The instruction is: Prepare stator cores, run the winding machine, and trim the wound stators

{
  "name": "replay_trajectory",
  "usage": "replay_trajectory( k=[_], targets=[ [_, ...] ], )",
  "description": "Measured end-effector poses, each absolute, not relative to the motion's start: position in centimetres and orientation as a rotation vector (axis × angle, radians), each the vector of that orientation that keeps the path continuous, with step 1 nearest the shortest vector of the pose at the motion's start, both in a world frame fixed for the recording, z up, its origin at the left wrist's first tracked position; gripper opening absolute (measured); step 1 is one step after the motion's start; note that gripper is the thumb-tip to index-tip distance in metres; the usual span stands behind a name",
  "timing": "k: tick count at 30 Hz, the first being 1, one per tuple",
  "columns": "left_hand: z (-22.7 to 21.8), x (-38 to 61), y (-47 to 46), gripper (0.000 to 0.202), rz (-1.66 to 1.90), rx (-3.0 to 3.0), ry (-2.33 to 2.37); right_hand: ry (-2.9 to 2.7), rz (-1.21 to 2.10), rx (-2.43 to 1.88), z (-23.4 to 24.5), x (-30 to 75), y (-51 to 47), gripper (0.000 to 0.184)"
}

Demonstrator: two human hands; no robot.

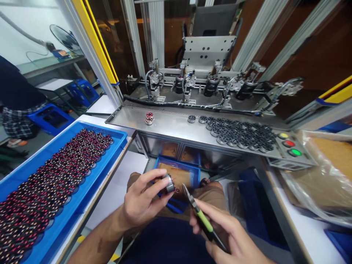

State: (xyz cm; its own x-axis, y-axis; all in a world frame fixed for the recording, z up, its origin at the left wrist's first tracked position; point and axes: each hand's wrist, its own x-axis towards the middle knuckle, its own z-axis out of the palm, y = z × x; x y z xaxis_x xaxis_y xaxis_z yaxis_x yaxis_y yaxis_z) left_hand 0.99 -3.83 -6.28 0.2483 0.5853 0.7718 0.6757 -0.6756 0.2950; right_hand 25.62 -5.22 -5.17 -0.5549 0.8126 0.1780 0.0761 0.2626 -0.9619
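My left hand (143,201) is closed round a small round metal motor part (168,183), held over my lap. My right hand (228,231) grips a pair of green-handled cutters (199,214), whose tip points up toward the part, a short gap away. A long blue tray (90,183) on my left is filled with several dark wound stators with red wire. On the steel shelf (170,126) ahead, one red-wired stator (149,118) stands alone, and a cluster of several dark round parts (239,134) lies to the right.
Behind the shelf stands a machine with fixtures (209,79) inside an aluminium frame. A panel with yellow, red and green buttons (289,143) sits at right. A small blue bin (189,172) is below the shelf. A plastic-lined cardboard box (327,165) is at far right. Another person (16,99) sits at far left.
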Motion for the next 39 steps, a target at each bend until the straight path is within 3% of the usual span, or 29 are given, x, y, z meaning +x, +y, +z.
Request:
replay_trajectory(
  k=[5,12,23,39],
  targets=[
    [-6.7,0.8,-3.9,0.045,-1.41,-2.478,-1.216,-1.741,1.506,-0.656,-5.5,25.9,-5.5,0.09],
    [-5.7,1.3,-3.2,0.07,-1.688,-2.492,-0.995,-1.704,1.657,-0.725,-5.0,26.0,-5.7,0.088],
    [-5.6,1.4,-3.0,0.067,-1.759,-2.475,-0.98,-1.662,1.701,-0.705,-5.4,25.5,-5.5,0.088],
    [-5.5,1.5,-3.1,0.073,-1.719,-2.486,-1.026,-1.779,1.665,-0.928,-3.9,24.4,-4.7,0.057]
  ],
)
